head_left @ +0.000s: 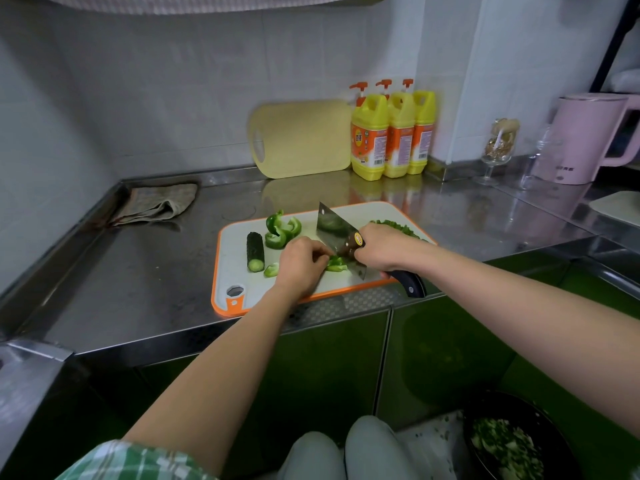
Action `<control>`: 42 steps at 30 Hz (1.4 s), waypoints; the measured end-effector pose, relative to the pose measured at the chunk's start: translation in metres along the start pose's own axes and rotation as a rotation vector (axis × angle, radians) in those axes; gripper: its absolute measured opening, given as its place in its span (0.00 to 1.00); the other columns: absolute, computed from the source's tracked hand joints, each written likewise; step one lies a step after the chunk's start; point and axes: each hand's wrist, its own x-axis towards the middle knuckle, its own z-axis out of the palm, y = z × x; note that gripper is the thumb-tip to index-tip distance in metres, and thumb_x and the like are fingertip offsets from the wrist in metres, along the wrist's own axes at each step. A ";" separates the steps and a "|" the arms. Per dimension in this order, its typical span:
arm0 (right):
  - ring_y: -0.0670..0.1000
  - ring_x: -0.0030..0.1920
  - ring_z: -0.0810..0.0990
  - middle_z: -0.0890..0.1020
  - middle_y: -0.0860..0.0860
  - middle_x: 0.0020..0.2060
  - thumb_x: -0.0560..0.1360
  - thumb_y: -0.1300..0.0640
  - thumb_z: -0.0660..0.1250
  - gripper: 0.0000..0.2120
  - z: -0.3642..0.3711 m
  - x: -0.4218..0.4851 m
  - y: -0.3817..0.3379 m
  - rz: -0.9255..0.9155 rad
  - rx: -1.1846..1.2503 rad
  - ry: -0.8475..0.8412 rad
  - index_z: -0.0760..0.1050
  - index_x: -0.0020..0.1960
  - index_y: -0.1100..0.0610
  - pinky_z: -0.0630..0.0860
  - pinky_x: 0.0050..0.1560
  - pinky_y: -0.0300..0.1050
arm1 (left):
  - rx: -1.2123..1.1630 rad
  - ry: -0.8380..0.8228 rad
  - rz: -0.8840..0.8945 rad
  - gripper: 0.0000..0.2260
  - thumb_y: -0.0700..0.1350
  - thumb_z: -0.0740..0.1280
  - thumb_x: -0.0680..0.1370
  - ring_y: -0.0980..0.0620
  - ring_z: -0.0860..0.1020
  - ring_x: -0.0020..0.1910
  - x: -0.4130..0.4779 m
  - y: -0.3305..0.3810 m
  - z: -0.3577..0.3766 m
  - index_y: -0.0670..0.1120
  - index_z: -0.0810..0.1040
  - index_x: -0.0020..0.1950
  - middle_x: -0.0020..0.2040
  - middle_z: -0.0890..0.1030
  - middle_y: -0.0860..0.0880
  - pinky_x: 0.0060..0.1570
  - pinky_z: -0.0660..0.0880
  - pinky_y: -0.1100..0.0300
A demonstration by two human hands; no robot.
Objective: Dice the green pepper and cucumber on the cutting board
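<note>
Head view: broad steel cleaver (333, 231), curled pepper strips (280, 232), bumpy cucumber stub (255, 250).

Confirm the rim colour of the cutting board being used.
Orange rim on the white rectangular plastic cutting board, best seen in the head view.

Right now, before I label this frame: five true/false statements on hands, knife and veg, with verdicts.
1. The right hand grips the cleaver. True.
2. The cucumber piece is diced. False: it lies whole on the orange-rimmed cutting board.
3. The left hand holds green pepper strips at the blade. True.
4. The yellow cutting board lies flat on the counter. False: it leans against the wall.
5. No pepper is diced. False: a diced pile sits at the board's far right.
</note>
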 end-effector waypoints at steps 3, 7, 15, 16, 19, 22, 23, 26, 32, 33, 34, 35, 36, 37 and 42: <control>0.54 0.25 0.77 0.78 0.58 0.25 0.74 0.66 0.58 0.08 0.003 0.003 -0.004 0.010 -0.012 -0.004 0.76 0.46 0.65 0.70 0.26 0.38 | 0.027 -0.007 0.033 0.09 0.42 0.66 0.78 0.47 0.77 0.52 -0.001 0.000 0.000 0.47 0.85 0.54 0.52 0.81 0.46 0.54 0.74 0.53; 0.54 0.25 0.76 0.78 0.58 0.29 0.75 0.65 0.58 0.06 0.011 0.007 -0.011 0.020 -0.008 0.042 0.74 0.47 0.64 0.70 0.25 0.39 | 0.038 -0.032 0.083 0.11 0.46 0.64 0.77 0.45 0.74 0.51 -0.006 -0.002 -0.002 0.46 0.85 0.53 0.48 0.79 0.44 0.49 0.71 0.56; 0.54 0.24 0.76 0.76 0.58 0.34 0.77 0.63 0.57 0.03 0.009 0.010 0.005 -0.014 0.227 0.132 0.69 0.46 0.60 0.69 0.25 0.39 | 0.080 -0.005 0.128 0.17 0.55 0.71 0.75 0.47 0.75 0.50 -0.009 -0.002 -0.002 0.46 0.83 0.57 0.48 0.79 0.46 0.50 0.71 0.55; 0.53 0.24 0.76 0.76 0.58 0.33 0.77 0.63 0.57 0.03 0.005 0.008 0.006 -0.014 0.235 0.124 0.69 0.47 0.60 0.69 0.25 0.39 | 0.079 0.000 0.138 0.18 0.54 0.71 0.74 0.47 0.75 0.50 -0.009 -0.002 -0.002 0.45 0.82 0.58 0.49 0.79 0.45 0.50 0.72 0.55; 0.55 0.26 0.76 0.77 0.60 0.33 0.77 0.63 0.57 0.04 -0.007 0.003 0.006 -0.014 0.227 0.072 0.70 0.47 0.61 0.70 0.26 0.39 | 0.059 0.026 0.152 0.17 0.53 0.72 0.74 0.48 0.77 0.48 -0.011 -0.002 -0.003 0.45 0.82 0.58 0.48 0.80 0.46 0.50 0.74 0.54; 0.53 0.25 0.76 0.78 0.60 0.34 0.77 0.63 0.57 0.04 -0.009 -0.004 0.003 -0.007 0.172 0.019 0.71 0.47 0.62 0.70 0.25 0.38 | 0.047 0.039 0.153 0.13 0.52 0.73 0.73 0.48 0.77 0.45 -0.012 -0.001 -0.004 0.46 0.85 0.53 0.46 0.81 0.46 0.47 0.75 0.52; 0.53 0.24 0.76 0.78 0.60 0.34 0.77 0.64 0.57 0.04 -0.007 -0.006 0.002 -0.001 0.145 0.002 0.71 0.47 0.62 0.70 0.25 0.38 | 0.047 0.038 0.155 0.12 0.51 0.73 0.73 0.48 0.78 0.45 -0.012 -0.001 -0.004 0.46 0.85 0.52 0.46 0.82 0.46 0.46 0.75 0.52; 0.51 0.22 0.75 0.77 0.58 0.28 0.76 0.65 0.56 0.05 -0.001 -0.012 -0.004 0.016 0.085 -0.026 0.71 0.46 0.62 0.69 0.24 0.36 | 0.065 0.036 0.172 0.10 0.50 0.73 0.74 0.47 0.78 0.44 -0.012 -0.001 -0.005 0.47 0.86 0.51 0.45 0.83 0.46 0.46 0.75 0.52; 0.51 0.25 0.75 0.78 0.56 0.28 0.76 0.64 0.61 0.06 0.008 -0.010 -0.016 0.024 -0.037 0.004 0.76 0.48 0.65 0.68 0.24 0.39 | 0.068 0.046 0.199 0.08 0.48 0.73 0.73 0.45 0.78 0.43 -0.012 0.000 -0.003 0.46 0.86 0.49 0.43 0.83 0.46 0.44 0.74 0.52; 0.52 0.26 0.76 0.78 0.56 0.30 0.75 0.64 0.63 0.07 0.009 -0.008 -0.018 0.024 -0.048 0.013 0.77 0.50 0.65 0.69 0.25 0.40 | 0.066 0.046 0.199 0.08 0.48 0.74 0.73 0.45 0.78 0.43 -0.012 0.000 -0.003 0.47 0.86 0.49 0.43 0.83 0.45 0.44 0.74 0.52; 0.52 0.27 0.77 0.79 0.56 0.31 0.75 0.64 0.63 0.07 0.011 -0.005 -0.018 0.026 -0.048 0.023 0.77 0.51 0.65 0.70 0.26 0.40 | 0.065 0.045 0.198 0.08 0.48 0.74 0.73 0.45 0.78 0.43 -0.012 0.000 -0.003 0.47 0.86 0.49 0.43 0.83 0.45 0.43 0.74 0.52; 0.52 0.28 0.77 0.79 0.56 0.32 0.75 0.64 0.63 0.08 0.012 -0.003 -0.019 0.027 -0.038 0.030 0.77 0.51 0.65 0.70 0.27 0.40 | 0.064 0.046 0.197 0.07 0.48 0.74 0.73 0.45 0.78 0.43 -0.012 0.000 -0.003 0.47 0.87 0.48 0.43 0.83 0.45 0.43 0.74 0.52; 0.52 0.27 0.77 0.79 0.56 0.32 0.75 0.64 0.62 0.07 0.013 -0.001 -0.019 0.028 -0.023 0.037 0.76 0.51 0.65 0.71 0.27 0.40 | 0.064 0.047 0.196 0.07 0.48 0.74 0.73 0.45 0.78 0.43 -0.012 0.000 -0.003 0.47 0.87 0.48 0.43 0.83 0.46 0.43 0.74 0.52; 0.52 0.26 0.77 0.79 0.56 0.31 0.76 0.64 0.61 0.07 0.014 0.001 -0.019 0.031 -0.005 0.045 0.75 0.51 0.65 0.70 0.26 0.40 | 0.066 0.048 0.196 0.07 0.48 0.74 0.73 0.45 0.79 0.43 -0.012 0.000 -0.003 0.47 0.87 0.48 0.43 0.83 0.46 0.43 0.74 0.52; 0.55 0.28 0.78 0.76 0.57 0.33 0.79 0.63 0.57 0.04 0.017 0.008 -0.008 0.038 0.141 0.119 0.68 0.45 0.62 0.70 0.25 0.40 | 0.051 0.041 0.183 0.08 0.47 0.73 0.74 0.47 0.79 0.44 -0.013 0.000 -0.004 0.46 0.86 0.49 0.46 0.84 0.46 0.46 0.74 0.54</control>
